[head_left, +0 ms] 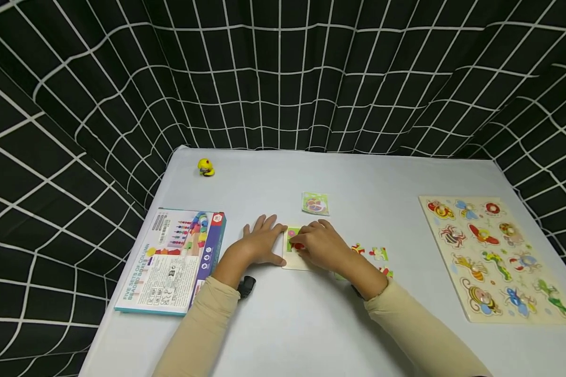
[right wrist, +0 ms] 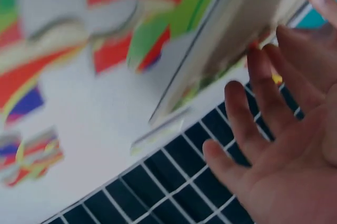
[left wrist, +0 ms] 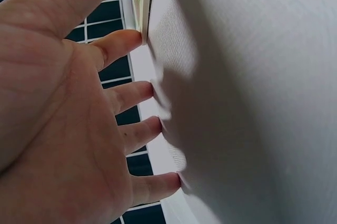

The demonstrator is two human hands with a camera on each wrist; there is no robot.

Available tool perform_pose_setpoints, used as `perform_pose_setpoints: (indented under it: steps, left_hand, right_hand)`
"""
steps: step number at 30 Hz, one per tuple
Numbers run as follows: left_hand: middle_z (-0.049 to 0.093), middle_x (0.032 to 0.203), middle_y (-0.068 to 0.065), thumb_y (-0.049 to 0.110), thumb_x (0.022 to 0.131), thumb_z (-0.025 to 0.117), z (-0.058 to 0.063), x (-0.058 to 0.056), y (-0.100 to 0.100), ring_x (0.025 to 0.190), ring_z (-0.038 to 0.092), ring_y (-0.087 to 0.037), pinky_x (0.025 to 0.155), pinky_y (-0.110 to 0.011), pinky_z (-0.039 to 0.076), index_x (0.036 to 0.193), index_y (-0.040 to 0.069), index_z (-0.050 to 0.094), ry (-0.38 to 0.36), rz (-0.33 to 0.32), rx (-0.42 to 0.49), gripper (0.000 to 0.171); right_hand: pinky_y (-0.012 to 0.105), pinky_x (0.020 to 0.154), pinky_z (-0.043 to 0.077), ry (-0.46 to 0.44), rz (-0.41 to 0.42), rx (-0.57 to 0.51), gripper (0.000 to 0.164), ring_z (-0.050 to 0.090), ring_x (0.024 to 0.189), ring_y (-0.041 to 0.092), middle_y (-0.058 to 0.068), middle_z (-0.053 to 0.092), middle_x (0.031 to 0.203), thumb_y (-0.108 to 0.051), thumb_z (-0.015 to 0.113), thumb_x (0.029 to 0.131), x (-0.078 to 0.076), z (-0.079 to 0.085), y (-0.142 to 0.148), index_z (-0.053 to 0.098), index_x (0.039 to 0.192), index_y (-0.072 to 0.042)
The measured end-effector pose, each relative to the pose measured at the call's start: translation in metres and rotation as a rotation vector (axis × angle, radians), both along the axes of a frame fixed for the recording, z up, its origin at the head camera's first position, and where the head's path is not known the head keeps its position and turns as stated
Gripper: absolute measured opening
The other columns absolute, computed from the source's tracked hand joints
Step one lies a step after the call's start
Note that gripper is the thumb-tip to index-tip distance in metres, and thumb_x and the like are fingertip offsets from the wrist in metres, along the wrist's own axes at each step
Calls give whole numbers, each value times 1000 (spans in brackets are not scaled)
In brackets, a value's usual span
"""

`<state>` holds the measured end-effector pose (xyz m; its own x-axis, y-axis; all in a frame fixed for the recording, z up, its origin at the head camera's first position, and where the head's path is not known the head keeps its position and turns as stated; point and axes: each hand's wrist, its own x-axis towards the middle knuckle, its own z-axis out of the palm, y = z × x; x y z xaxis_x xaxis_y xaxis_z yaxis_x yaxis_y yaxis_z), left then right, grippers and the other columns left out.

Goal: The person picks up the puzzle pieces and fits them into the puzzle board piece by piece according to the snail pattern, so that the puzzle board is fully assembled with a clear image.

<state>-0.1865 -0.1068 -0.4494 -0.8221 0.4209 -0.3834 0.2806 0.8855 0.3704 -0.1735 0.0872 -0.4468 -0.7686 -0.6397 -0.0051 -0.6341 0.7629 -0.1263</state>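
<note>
A small wooden puzzle tray [head_left: 293, 263] lies on the white table, with green and pink pieces along its far left part. My left hand [head_left: 258, 245] is spread at its left side. The thumb and index finger touch the tray edge [left wrist: 145, 21], while the other fingertips rest on the tabletop. Over the tray, my right hand [head_left: 324, 245] pinches a red and green puzzle piece [head_left: 298, 246] between curled fingers, which partly hide it. Loose jigsaw pieces [head_left: 379, 254] lie right of the tray, some partly behind the right forearm.
Beyond the tray lies a small picture card [head_left: 315, 203]. A beaded-toy box [head_left: 174, 267] occupies the left side, and a yellow toy figure [head_left: 205, 167] stands at the far left. The right side holds a large insect puzzle board [head_left: 495, 267]. Black grid curtains [head_left: 283, 78] surround the table.
</note>
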Motion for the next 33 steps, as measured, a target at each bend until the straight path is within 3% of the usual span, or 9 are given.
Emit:
perform_pose_setpoints:
  steps: [4, 8, 16, 26, 33]
  left_hand:
    - [12, 162, -12, 42, 77, 80, -3, 1, -3, 149, 3, -37, 112, -69, 11, 149, 19, 37, 9, 6, 23, 86]
    - [12, 162, -13, 40, 77, 81, 0, 1, -3, 149, 3, -38, 112, -68, 10, 148, 18, 37, 7, 10, 32, 86]
    - [11, 163, -12, 39, 76, 82, 3, 0, -9, 149, 2, -37, 113, -68, 8, 149, 19, 37, -1, 42, 24, 87]
    - [12, 162, -13, 40, 76, 81, 0, 2, -10, 149, 2, -38, 112, -69, 9, 148, 18, 37, -5, 35, 34, 87]
    - [11, 163, -13, 40, 76, 81, 1, 1, -2, 149, 1, -37, 112, -69, 9, 148, 19, 37, -7, 14, 43, 87]
  right_hand:
    - [52, 104, 38, -34, 17, -67, 30, 61, 114, 25, 1, 71, 114, -17, 75, 84, 3, 8, 18, 72, 114, -16]
    - [52, 103, 38, -13, -44, -137, 31, 61, 112, 26, 4, 71, 113, -16, 76, 83, 7, 15, 52, 71, 114, -10]
    - [54, 98, 42, 10, -142, -103, 31, 64, 103, 29, 4, 73, 99, -12, 82, 75, 9, 13, 102, 73, 104, -8]
    - [47, 89, 47, -11, -155, -89, 26, 62, 81, 16, -2, 71, 88, -8, 79, 76, 12, -3, 117, 75, 101, -12]
    - [47, 88, 48, -13, -167, -73, 29, 60, 77, 14, -2, 70, 87, -8, 82, 73, 17, -3, 124, 73, 101, -10]
